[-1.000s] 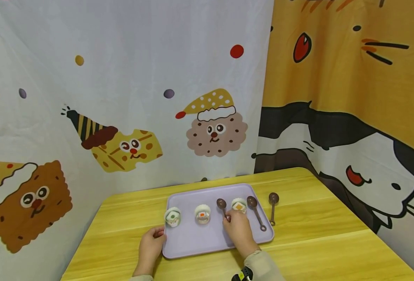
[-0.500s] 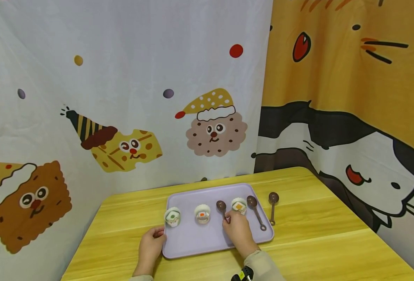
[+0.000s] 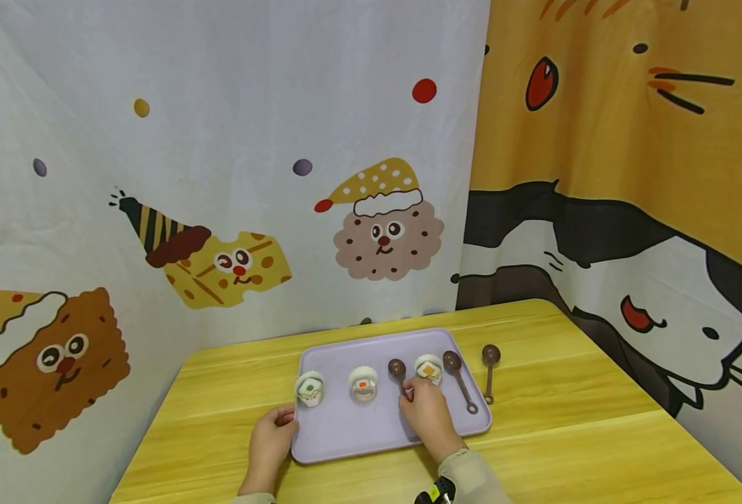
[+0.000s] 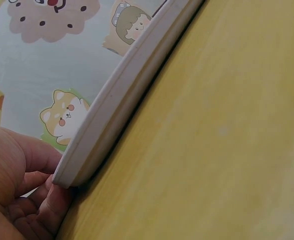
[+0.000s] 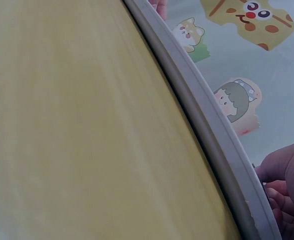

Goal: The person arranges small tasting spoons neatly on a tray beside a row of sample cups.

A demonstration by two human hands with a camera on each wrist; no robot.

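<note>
A lilac tray (image 3: 352, 437) lies on the wooden table. At its left edge my left hand (image 3: 269, 439) grips the rim, and the left wrist view shows the fingers (image 4: 46, 155) right at the tray's corner. My right hand (image 3: 430, 414) pinches the handle of a brown measuring spoon (image 3: 397, 367) whose round bowl points away from me; the handle's end is hidden by the hand. Just beyond that hand sits a small white cup with a yellow-orange mark (image 3: 428, 369). Right of it lies a second brown measuring spoon (image 3: 459, 381) on the tray.
A white cup with a green dot (image 3: 310, 389) stands at the tray's left edge, and a cup with an orange square (image 3: 363, 384) near the middle. A third brown spoon (image 3: 490, 371) lies on the table (image 3: 554, 413) right of the tray. Printed curtains (image 3: 239, 70) rise behind.
</note>
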